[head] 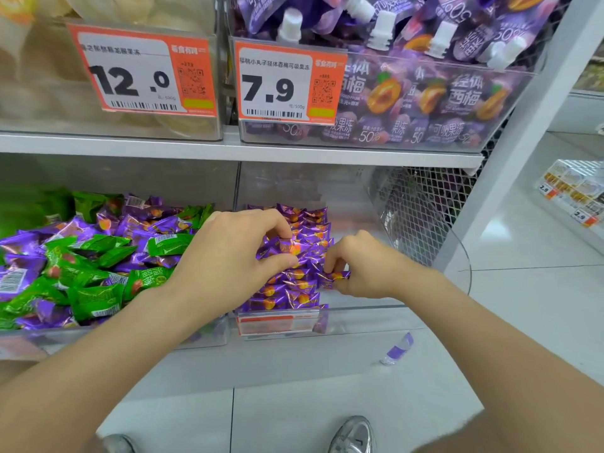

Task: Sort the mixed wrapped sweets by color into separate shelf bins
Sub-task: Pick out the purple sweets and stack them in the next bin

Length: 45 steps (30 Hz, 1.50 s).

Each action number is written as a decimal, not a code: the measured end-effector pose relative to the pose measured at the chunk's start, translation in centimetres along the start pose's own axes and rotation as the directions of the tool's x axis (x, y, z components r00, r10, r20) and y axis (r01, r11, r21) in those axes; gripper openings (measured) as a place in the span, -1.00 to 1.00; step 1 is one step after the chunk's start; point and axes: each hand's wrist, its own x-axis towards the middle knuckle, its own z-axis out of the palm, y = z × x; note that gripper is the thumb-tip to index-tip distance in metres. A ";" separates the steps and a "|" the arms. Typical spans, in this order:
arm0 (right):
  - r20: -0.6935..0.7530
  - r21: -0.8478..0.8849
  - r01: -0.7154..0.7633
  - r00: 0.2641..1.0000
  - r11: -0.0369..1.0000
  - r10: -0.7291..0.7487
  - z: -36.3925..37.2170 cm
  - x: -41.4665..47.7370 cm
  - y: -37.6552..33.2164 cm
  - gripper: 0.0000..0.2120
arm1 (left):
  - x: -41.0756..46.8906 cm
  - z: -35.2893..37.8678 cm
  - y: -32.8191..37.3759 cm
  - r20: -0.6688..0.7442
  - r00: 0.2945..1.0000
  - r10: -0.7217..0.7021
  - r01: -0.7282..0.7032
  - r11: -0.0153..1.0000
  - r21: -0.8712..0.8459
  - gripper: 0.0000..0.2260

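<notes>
Inside the right bin point(359, 317) our left hand point(235, 253) pinches a purple sweet point(287, 248). Our right hand point(362, 266) pinches another sweet point(336, 276), lying crosswise. The mixed pile point(98, 266) lies left of that bin, nearer our left hand.

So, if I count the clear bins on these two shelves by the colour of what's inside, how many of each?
Purple only: 2, the pouch bin and the sweets bin below it
Pale yellow: 1, the top left bin
Mixed green and purple: 1, the bottom left bin
Total: 4
</notes>
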 end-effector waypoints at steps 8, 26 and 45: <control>0.035 0.008 -0.025 0.999 1.000 0.025 -0.2 -0.1 0.1 -0.62 | -0.2 0.1 0.1 0.000 0.999 0.038 -0.038 0.999 0.001 -0.75; -0.044 0.820 0.025 0.999 0.571 0.020 -3.8 -2.6 -3.8 -0.77 | -0.1 0.0 0.5 0.012 1.000 -0.008 0.011 0.970 -0.245 -0.79; -0.235 0.399 0.242 0.959 0.884 -0.156 -3.7 -3.6 -4.2 -0.88 | -0.2 0.5 1.4 0.045 0.997 -0.058 0.067 0.970 -0.235 -0.91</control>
